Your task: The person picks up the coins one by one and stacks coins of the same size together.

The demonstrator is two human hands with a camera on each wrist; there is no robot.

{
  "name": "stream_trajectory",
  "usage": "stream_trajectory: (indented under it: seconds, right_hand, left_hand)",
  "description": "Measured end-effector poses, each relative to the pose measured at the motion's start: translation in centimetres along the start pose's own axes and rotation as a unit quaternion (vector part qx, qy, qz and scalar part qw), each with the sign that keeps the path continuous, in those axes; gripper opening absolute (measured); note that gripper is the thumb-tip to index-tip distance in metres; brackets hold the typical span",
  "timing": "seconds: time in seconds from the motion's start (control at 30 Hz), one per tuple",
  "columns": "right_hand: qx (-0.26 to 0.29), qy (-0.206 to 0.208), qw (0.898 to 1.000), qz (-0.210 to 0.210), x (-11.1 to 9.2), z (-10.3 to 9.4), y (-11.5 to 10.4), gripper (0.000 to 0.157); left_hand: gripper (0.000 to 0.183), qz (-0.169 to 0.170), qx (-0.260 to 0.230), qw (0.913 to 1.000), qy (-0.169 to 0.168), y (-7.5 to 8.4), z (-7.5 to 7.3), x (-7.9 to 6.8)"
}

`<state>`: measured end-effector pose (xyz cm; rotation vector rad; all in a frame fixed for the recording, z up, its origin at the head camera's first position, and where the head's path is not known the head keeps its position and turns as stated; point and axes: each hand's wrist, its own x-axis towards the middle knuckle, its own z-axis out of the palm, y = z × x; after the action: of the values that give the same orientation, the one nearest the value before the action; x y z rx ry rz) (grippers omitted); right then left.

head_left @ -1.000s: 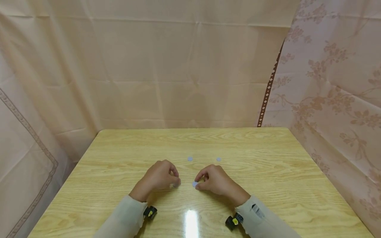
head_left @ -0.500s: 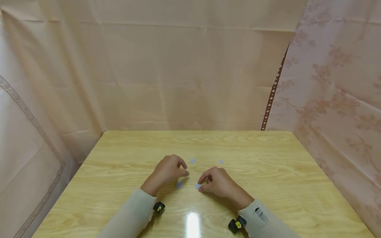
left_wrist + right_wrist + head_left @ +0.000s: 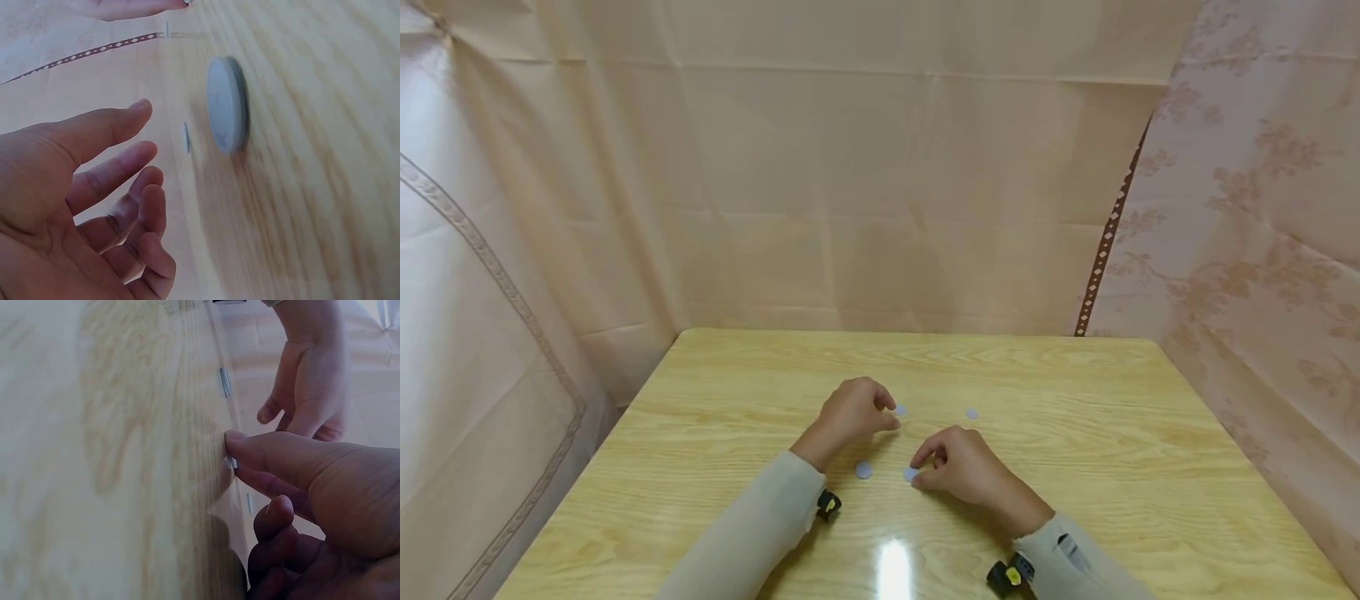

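My left hand (image 3: 853, 410) hovers over the table with thumb and fingers apart, its fingertips right at a small pale grey disc (image 3: 901, 409) in the far row. Behind that hand, a second pale disc (image 3: 863, 470) lies flat; in the left wrist view this larger-looking disc (image 3: 226, 105) has a raised rim. My right hand (image 3: 958, 467) pinches a third disc (image 3: 911, 474) by its edges between thumb and index finger, low at the tabletop. The right wrist view shows only a sliver of the held disc (image 3: 233, 462); the other fingers are curled back.
Another pale disc (image 3: 972, 413) lies at the far right of the group. Wood-grain table (image 3: 760, 367) spreads beneath, with beige curtains (image 3: 880, 167) hanging along its back and sides. A bright light reflection shows near the table's front.
My left hand has let go of the near-left disc and moved forward and right to the far disc. The right hand keeps its pinch in place. The head view has shifted slightly.
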<state>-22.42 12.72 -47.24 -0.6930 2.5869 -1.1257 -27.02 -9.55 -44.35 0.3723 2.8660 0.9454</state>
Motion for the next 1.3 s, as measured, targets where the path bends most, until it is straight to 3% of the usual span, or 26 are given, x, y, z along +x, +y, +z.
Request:
stream_trajectory:
  seconds: [0.3,0.9,1.3]
  right_hand:
    - [0.007,0.003,1.000,0.007,0.2,-0.3,-0.3,0.011]
    - [0.008,0.005,1.000,0.001,0.3,-0.1,0.0,0.010]
    - [0.004,0.002,1.000,0.005,0.2,-0.3,-0.1,0.010]
  left_hand:
    - [0.025,-0.009,0.004,0.9999,-0.007,0.3,0.2,1.6]
    - [0.025,-0.029,0.021,0.9992,-0.015,0.7,0.9,2.6]
    - [0.018,-0.048,-0.002,0.9985,-0.025,0.5,1.0,3.4]
